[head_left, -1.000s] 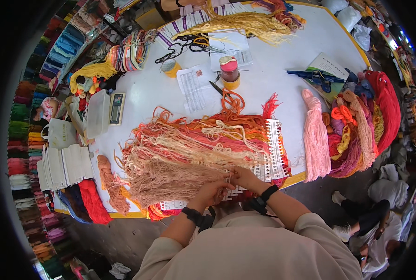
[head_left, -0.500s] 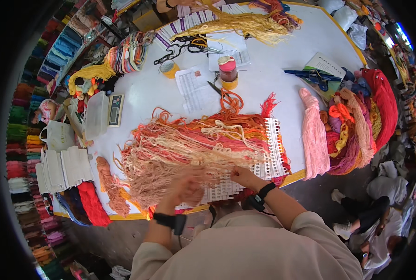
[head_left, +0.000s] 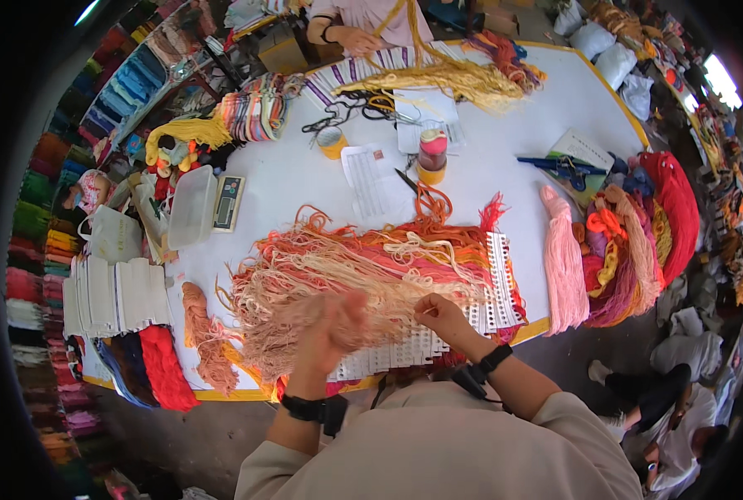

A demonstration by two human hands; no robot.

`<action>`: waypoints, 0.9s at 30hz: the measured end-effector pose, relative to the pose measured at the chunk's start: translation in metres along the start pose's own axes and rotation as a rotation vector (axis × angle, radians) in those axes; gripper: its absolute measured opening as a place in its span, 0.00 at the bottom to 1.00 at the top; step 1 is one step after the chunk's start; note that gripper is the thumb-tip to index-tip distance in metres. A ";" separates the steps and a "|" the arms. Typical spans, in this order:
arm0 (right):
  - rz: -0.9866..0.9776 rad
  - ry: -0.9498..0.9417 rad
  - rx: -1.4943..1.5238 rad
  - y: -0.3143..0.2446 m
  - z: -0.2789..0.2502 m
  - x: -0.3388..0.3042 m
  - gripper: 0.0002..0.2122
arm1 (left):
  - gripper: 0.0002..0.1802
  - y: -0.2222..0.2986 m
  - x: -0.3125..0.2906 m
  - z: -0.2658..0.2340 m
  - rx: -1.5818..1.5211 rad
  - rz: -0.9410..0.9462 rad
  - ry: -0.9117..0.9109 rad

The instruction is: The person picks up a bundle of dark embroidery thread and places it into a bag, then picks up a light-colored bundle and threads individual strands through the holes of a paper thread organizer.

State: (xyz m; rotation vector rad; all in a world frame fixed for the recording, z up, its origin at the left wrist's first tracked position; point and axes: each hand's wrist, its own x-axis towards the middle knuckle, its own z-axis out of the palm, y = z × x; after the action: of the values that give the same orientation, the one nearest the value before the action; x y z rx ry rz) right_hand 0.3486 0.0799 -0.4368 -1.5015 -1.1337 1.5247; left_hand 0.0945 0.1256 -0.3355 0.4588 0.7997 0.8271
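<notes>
A wide spread of embroidery thread point(head_left: 305, 258) in red, orange, pink and cream lies along the table's near side. Its right ends run to white cards with punched holes point(head_left: 501, 271), and more punched cards point(head_left: 380, 354) line the near edge. My left hand point(head_left: 338, 325) hovers over the pale tan strands, smeared by motion, so its fingers are unclear. Beside it on the right, my right hand point(head_left: 441, 318) pinches its fingertips together at a fine pale thread above the cards. Both wrists wear black bands.
Pink skeins point(head_left: 565, 267) and a mixed coloured pile point(head_left: 621, 242) lie right. Farther off stand a pink-topped jar point(head_left: 431, 154), paper sheets point(head_left: 370, 179) and a blue clamp-like tool point(head_left: 563, 167). Left are a scale point(head_left: 227, 204) and clear tub point(head_left: 192, 207). Another person's hand point(head_left: 355, 40) handles yellow thread opposite.
My left hand has swung up and slightly right over the strands. My right hand stays pinched in nearly the same place. The view has tilted, showing more of the person opposite.
</notes>
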 end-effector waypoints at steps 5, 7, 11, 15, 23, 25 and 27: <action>-0.054 -0.106 0.295 -0.118 0.019 -0.029 0.09 | 0.33 -0.011 0.005 0.037 -0.144 -0.026 -0.177; -0.104 -0.104 0.166 -0.134 0.029 -0.035 0.06 | 0.33 -0.010 0.003 0.042 -0.029 -0.050 -0.301; -0.106 -0.079 0.280 -0.123 0.038 -0.038 0.06 | 0.32 -0.011 -0.001 0.053 0.078 -0.034 -0.251; -0.049 -0.089 0.383 -0.131 0.037 -0.046 0.06 | 0.27 -0.010 -0.003 0.047 -0.016 -0.040 -0.249; -0.008 -0.071 0.443 -0.126 0.038 -0.050 0.04 | 0.20 -0.026 0.002 0.041 0.068 0.029 -0.077; 0.015 -0.060 0.458 -0.123 0.036 -0.049 0.05 | 0.20 -0.027 0.004 0.042 0.009 -0.020 -0.078; 0.038 -0.050 0.474 -0.121 0.033 -0.050 0.05 | 0.20 -0.027 0.004 0.044 0.000 -0.016 -0.087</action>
State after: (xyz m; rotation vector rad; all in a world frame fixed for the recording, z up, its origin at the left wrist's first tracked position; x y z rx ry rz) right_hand 0.3087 0.0744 -0.3079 -1.1703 -0.7030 1.7173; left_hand 0.1429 0.1098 -0.3273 0.4850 0.7223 0.7875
